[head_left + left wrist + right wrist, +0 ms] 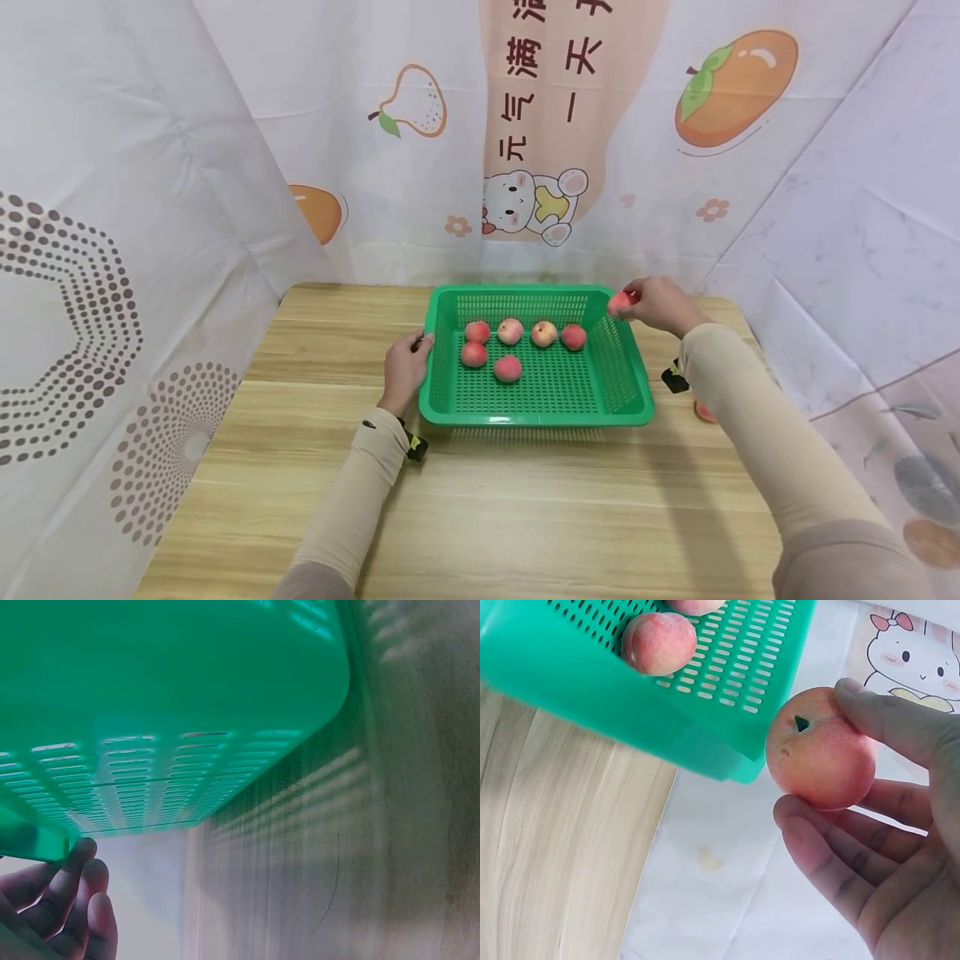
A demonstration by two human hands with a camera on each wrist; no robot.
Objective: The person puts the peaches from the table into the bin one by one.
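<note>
Peach [821, 748] sits in the right hand [658, 305], pinched between the thumb on top and the curled fingers [817, 844] below; it is held just beside the far right corner of the green basket [628, 367], at the level of the rim, not yet inside. In the wrist view the fruit looks round, with a small dark stem mark on top; I judge it light and quite smooth, and if it is a real fruit it is soft enough to bruise, so a gentle grip around the widest part, as the hand has now, seems the best place to hold it; a hard squeeze is not needed.

Inside the basket lie six more peaches [507, 367], four in a loose row near the far wall and two in front of them, all apart from each other; one peach [658, 642] shows close to the corner in the right wrist view. The left hand [406, 368] grips the left rim of the basket with curled fingers [66, 889]; the fingertips reach under the edge, and the hand holds nothing else. The basket rests on a wooden table [480, 508]; another reddish fruit [703, 411] lies on the table behind the right forearm, partly hidden. Printed cloth with fruit pictures [731, 83] hangs around the table.
</note>
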